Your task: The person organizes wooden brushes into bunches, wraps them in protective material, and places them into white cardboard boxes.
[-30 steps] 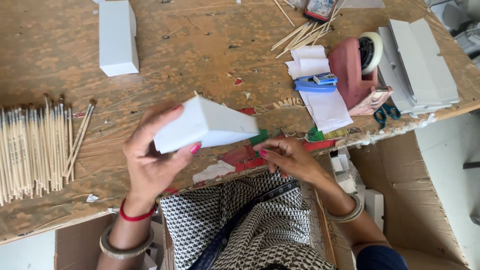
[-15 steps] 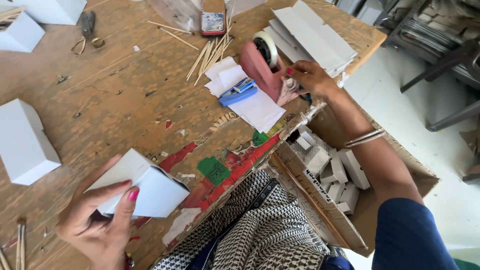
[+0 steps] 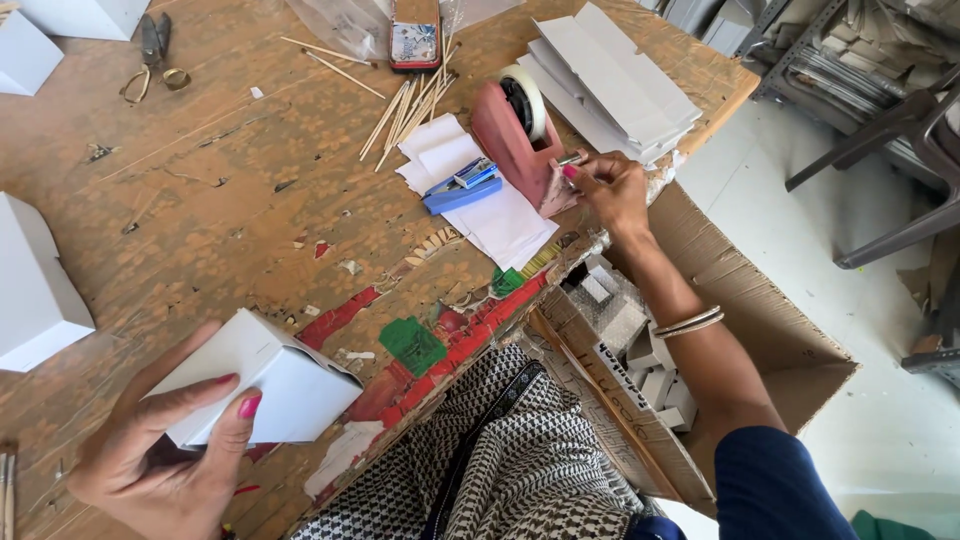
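Note:
My left hand [image 3: 160, 450] grips a small folded white paper box [image 3: 262, 380] near the table's front edge at lower left. My right hand [image 3: 612, 190] reaches out to the front end of a pink tape dispenser [image 3: 512, 140], fingertips pinched at its cutter where the tape end sits. The tape roll [image 3: 525, 100] stands in the dispenser. A blue stapler [image 3: 462, 188] lies on white paper sheets [image 3: 495, 215] just left of the dispenser.
Worn wooden table [image 3: 220, 200] with thin wooden sticks [image 3: 405, 105], scissors [image 3: 155, 55], more white boxes [image 3: 35, 285] at left, a stack of flat white card [image 3: 615, 85] at back right. An open cardboard carton [image 3: 700, 330] with small white boxes stands beside the table on the right.
The view has swung right. My right hand went from the table edge out to the tape dispenser and now pinches at its cutter. My left hand keeps the white box, lower left.

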